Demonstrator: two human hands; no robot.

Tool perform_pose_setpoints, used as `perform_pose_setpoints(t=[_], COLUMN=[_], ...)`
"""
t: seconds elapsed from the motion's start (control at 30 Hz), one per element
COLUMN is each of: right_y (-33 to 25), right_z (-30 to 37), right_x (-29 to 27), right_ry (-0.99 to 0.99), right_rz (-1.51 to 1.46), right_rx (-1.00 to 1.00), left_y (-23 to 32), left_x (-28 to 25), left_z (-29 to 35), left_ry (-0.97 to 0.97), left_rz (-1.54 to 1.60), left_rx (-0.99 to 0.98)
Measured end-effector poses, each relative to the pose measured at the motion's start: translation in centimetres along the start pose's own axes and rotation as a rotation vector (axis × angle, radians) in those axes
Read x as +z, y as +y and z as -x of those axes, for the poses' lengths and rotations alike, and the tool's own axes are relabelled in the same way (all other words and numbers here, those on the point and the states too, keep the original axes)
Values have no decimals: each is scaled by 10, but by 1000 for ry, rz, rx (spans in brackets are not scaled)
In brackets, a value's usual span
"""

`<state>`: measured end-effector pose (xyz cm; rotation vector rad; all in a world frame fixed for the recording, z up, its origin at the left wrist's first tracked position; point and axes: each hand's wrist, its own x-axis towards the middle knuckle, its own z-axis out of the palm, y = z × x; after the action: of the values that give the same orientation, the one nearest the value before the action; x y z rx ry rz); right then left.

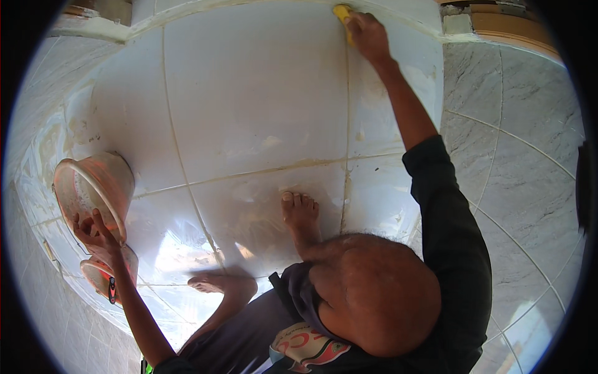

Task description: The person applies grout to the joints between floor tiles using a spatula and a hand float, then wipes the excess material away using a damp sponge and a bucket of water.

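At the far side of the floor, my right hand (369, 36) grips a yellow sponge (342, 15). The sponge lies against the tile at the upper end of a grout line. Over at the left, my left hand (98, 237) has its fingers apart and somewhat bent, and it holds nothing. It is in front of the lower rim of an orange bucket (115, 177) coated with whitish residue; whether it touches the rim I cannot tell. Below that hand is a smaller reddish bucket (129, 265), with a red-and-black handle (113, 290) at its edge.
Glossy white floor tiles (255, 87) with yellowish grout and smears lie under me. My bare feet rest on them, one foot (300, 215) near the middle. Grey marbled tiles (536, 100) line the right side. A pale raised edge (249, 5) runs along the far side.
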<state>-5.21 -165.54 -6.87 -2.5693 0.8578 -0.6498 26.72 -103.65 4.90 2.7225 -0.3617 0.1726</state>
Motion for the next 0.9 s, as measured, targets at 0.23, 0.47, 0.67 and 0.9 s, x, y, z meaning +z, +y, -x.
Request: perform_pose_setpoints(t=[0.23, 0.47, 0.67, 0.9], right_y=[-106, -121, -6, -1], right_z=[268, 221, 199, 179], right_x=[-62, -78, -68, -3], right_ry=[-483, -362, -114, 121], right_rz=[-103, -87, 190, 268], right_rx=[59, 447, -78, -98], left_y=[-5, -2, 0, 10], left_x=[-5, 3, 1, 8], left_z=[-3, 2, 0, 0], left_ry=[-4, 12, 21, 13], left_rz=[36, 50, 14, 33], left_rx=[-44, 20, 1, -16])
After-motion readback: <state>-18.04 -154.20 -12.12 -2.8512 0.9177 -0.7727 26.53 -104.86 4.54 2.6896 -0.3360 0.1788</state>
